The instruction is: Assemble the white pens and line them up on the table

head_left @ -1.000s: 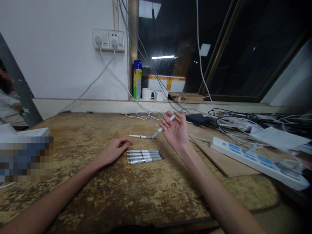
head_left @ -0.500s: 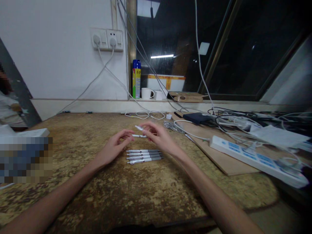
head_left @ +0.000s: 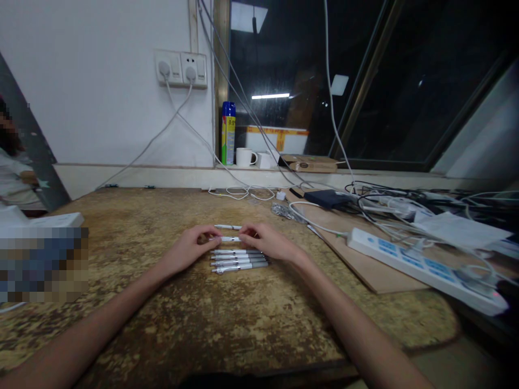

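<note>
White pen (head_left: 230,239) between left hand (head_left: 190,247) and right hand (head_left: 271,241), gripped it from both sides, with nearer pens (head_left: 237,261) already side by side and farther pen (head_left: 227,227) left apart.

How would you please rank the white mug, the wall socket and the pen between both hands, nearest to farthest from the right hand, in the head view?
1. Pen: leftward, in the right hand.
2. White mug: beyond the hand, slightly left.
3. Wall socket: farther beyond, upper left.
</note>
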